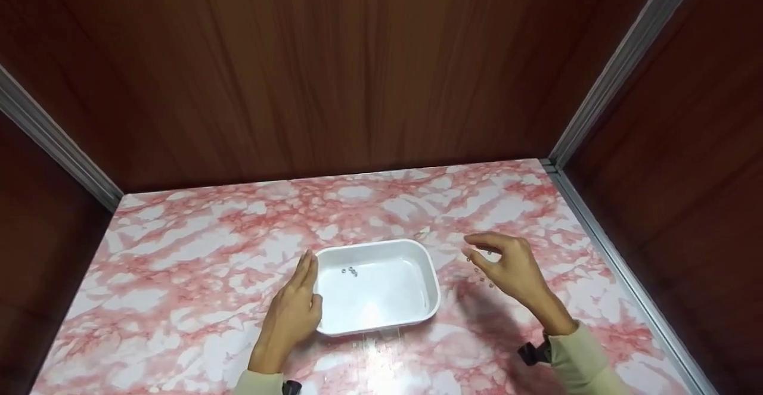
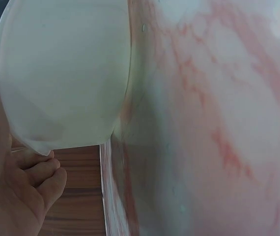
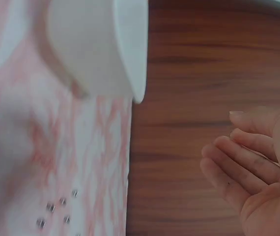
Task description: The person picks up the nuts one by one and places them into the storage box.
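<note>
A white rectangular tray (image 1: 381,327) stands on the table in the head view, with several tiny metal pieces (image 1: 353,272) lying inside near its far left. My left hand (image 1: 293,308) rests along the tray's left rim, fingers extended and thumb at the edge. In the left wrist view its fingertips meet the tray's corner. To the right of the tray, my right hand (image 1: 511,268) hovers with thumb and forefinger apart. Its fingers are loosely bent and hold nothing in the right wrist view. Several more small, shiny, nut-like pieces (image 3: 50,207) lie scattered on the table below it.
The table (image 1: 197,276) has a red and white marbled top. Dark wood panels (image 1: 334,85) rise behind it and at both sides, with a grey metal edge strip (image 1: 602,246) along the right.
</note>
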`<state>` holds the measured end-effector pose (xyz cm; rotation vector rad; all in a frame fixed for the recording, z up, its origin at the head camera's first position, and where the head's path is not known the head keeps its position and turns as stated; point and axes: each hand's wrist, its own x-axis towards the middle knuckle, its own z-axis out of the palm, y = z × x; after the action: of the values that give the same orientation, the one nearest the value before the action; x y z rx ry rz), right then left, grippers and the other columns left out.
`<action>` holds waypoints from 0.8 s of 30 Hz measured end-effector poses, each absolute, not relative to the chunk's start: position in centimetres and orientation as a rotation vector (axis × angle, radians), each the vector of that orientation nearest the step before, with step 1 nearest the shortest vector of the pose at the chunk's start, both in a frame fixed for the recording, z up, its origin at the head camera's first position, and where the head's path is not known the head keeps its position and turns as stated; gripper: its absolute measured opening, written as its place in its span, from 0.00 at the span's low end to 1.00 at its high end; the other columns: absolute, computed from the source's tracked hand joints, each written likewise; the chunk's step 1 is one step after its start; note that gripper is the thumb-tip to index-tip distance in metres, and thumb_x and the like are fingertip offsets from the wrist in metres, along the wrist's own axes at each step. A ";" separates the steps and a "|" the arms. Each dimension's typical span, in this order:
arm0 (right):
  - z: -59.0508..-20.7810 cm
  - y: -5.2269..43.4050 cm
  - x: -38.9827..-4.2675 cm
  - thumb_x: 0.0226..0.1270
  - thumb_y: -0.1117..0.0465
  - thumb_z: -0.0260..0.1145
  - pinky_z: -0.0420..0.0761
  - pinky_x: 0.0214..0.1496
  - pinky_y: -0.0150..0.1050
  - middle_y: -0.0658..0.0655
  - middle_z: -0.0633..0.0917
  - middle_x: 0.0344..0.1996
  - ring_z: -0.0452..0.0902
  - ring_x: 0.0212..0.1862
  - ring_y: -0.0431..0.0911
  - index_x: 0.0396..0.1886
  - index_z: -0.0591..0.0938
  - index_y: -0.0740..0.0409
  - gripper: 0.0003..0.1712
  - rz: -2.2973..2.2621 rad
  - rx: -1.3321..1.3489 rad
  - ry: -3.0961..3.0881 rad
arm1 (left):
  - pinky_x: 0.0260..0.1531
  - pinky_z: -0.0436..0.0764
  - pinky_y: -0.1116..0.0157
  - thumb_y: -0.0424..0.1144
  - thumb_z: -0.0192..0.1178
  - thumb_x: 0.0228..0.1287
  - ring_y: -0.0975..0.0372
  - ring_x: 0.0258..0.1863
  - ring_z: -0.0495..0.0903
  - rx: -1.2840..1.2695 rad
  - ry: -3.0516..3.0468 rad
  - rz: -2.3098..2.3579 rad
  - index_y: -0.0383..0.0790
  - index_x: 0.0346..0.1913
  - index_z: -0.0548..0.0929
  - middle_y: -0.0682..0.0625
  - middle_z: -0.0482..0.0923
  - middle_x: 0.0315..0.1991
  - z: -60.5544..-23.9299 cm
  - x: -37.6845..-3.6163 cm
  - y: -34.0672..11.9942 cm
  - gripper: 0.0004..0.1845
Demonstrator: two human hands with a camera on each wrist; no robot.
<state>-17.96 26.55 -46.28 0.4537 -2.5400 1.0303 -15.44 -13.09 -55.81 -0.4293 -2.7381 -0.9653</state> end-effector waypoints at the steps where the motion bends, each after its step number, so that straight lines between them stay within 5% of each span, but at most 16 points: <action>1: -46.5 26.9 -17.9 0.61 0.68 0.78 0.91 0.52 0.45 0.55 0.94 0.44 0.93 0.47 0.52 0.47 0.92 0.60 0.13 0.986 0.463 -2.535 | 0.19 0.67 0.74 0.26 0.56 0.68 0.49 0.48 0.83 -0.429 -2.738 -0.973 0.23 0.78 0.62 0.32 0.56 0.82 -55.8 -15.5 -13.1 0.36; 4: -47.1 28.2 -17.7 0.58 0.69 0.79 0.88 0.51 0.29 0.56 0.95 0.44 0.93 0.46 0.48 0.47 0.93 0.60 0.15 0.878 0.492 -2.492 | 0.18 0.68 0.74 0.27 0.56 0.68 0.56 0.34 0.80 -0.427 -2.751 -0.975 0.24 0.79 0.61 0.32 0.56 0.83 -55.8 -15.5 -13.2 0.36; 7: -48.0 29.5 -17.4 0.56 0.71 0.80 0.77 0.40 0.15 0.59 0.94 0.42 0.85 0.29 0.35 0.47 0.93 0.61 0.16 0.810 0.537 -2.436 | 0.18 0.68 0.74 0.28 0.56 0.69 0.59 0.28 0.75 -0.418 -2.769 -0.943 0.25 0.79 0.61 0.34 0.55 0.84 -55.7 -15.5 -13.2 0.37; 10: -48.9 30.9 -17.0 0.54 0.73 0.80 0.72 0.32 0.17 0.62 0.94 0.43 0.75 0.23 0.31 0.47 0.92 0.64 0.19 0.741 0.596 -2.407 | 0.19 0.68 0.74 0.28 0.56 0.69 0.59 0.32 0.77 -0.417 -2.775 -0.920 0.26 0.79 0.61 0.34 0.55 0.83 -55.7 -15.5 -13.3 0.36; 12: -49.6 31.7 -16.7 0.52 0.74 0.81 0.78 0.31 0.19 0.63 0.94 0.43 0.81 0.22 0.35 0.48 0.92 0.65 0.20 0.683 0.629 -2.408 | 0.19 0.68 0.74 0.28 0.56 0.69 0.60 0.30 0.76 -0.422 -2.773 -0.921 0.26 0.79 0.61 0.34 0.56 0.83 -55.6 -15.5 -13.3 0.36; 15: -50.4 32.8 -16.3 0.49 0.74 0.82 0.89 0.37 0.31 0.63 0.94 0.43 0.94 0.38 0.51 0.48 0.92 0.65 0.22 0.548 0.683 -2.404 | 0.19 0.69 0.74 0.27 0.56 0.69 0.59 0.28 0.76 -0.435 -2.756 -0.952 0.24 0.78 0.61 0.32 0.56 0.83 -55.7 -15.5 -13.2 0.36; 18: -51.4 33.8 -16.1 0.47 0.73 0.83 0.91 0.37 0.42 0.65 0.93 0.43 0.93 0.41 0.56 0.47 0.92 0.66 0.23 0.436 0.747 -2.389 | 0.25 0.74 0.71 0.26 0.56 0.68 0.44 0.54 0.86 -0.448 -2.716 -0.974 0.22 0.77 0.62 0.30 0.58 0.81 -55.9 -15.5 -13.1 0.35; 20: -52.0 34.5 -15.7 0.47 0.71 0.83 0.91 0.36 0.46 0.65 0.93 0.43 0.93 0.42 0.56 0.46 0.92 0.65 0.22 0.374 0.788 -2.389 | 0.33 0.78 0.68 0.25 0.56 0.67 0.36 0.72 0.73 -0.457 -2.696 -0.988 0.20 0.76 0.63 0.29 0.58 0.81 -56.0 -15.4 -13.1 0.35; 21: -52.4 34.7 -15.6 0.48 0.70 0.83 0.91 0.36 0.47 0.64 0.93 0.44 0.93 0.42 0.56 0.46 0.92 0.64 0.21 0.352 0.802 -2.398 | 0.35 0.79 0.67 0.24 0.56 0.67 0.35 0.77 0.66 -0.458 -2.691 -0.995 0.19 0.76 0.63 0.28 0.59 0.80 -56.0 -15.4 -13.0 0.35; 24: -53.4 35.7 -15.0 0.49 0.70 0.81 0.91 0.38 0.46 0.63 0.93 0.44 0.93 0.43 0.55 0.45 0.92 0.62 0.20 0.286 0.836 -2.428 | 0.37 0.81 0.66 0.24 0.55 0.67 0.35 0.77 0.66 -0.455 -2.694 -1.006 0.19 0.76 0.62 0.28 0.58 0.80 -56.1 -15.4 -13.0 0.35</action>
<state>-14.96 35.71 -53.42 0.8364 -2.4277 0.2858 -15.37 -13.00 -56.08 -0.4553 -2.6942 -1.0058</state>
